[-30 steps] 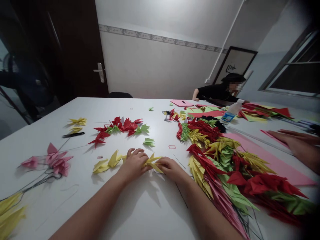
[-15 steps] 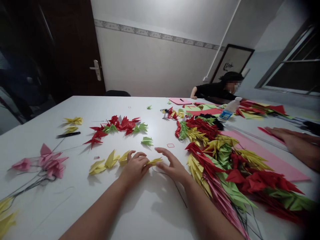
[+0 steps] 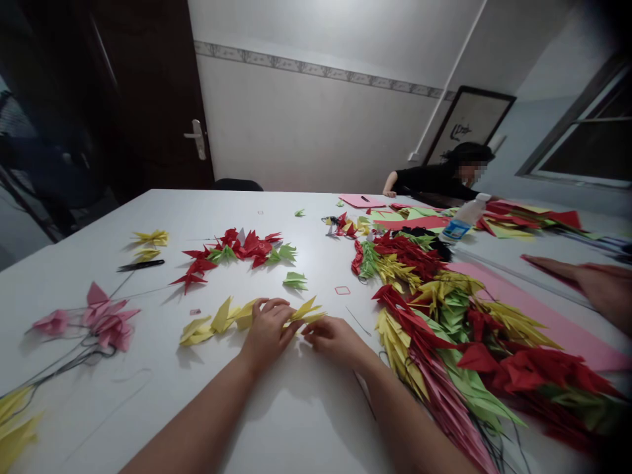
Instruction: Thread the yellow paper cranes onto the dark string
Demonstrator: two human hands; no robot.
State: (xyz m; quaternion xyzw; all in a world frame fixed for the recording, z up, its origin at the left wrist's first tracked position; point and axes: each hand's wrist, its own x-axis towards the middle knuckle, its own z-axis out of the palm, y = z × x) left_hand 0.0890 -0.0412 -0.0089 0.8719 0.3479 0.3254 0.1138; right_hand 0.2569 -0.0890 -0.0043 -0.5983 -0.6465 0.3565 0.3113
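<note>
Folded yellow paper pieces (image 3: 307,311) stick up between my two hands near the middle of the table. My left hand (image 3: 269,332) is curled over them, its fingers closed on the yellow paper. From the right, my right hand (image 3: 332,337) pinches at the lower edge of the same paper, fingertips together. More yellow folded pieces (image 3: 223,316) lie in a row left of my left hand. A needle (image 3: 358,320) lies on the table above my right wrist, and dark thread runs under that forearm.
Red and green folded pieces (image 3: 247,247) lie beyond my hands; pink ones (image 3: 111,319) and black tweezers (image 3: 141,265) are left. Strung paper bundles (image 3: 444,316) and a bottle (image 3: 464,217) stand right. One person (image 3: 434,181) leans on the far side; another hand (image 3: 605,289) shows at right.
My right hand has lowered and closed its fingers at the yellow paper, whose tips now fan upward. The needle has come into sight. The view has shifted slightly left.
</note>
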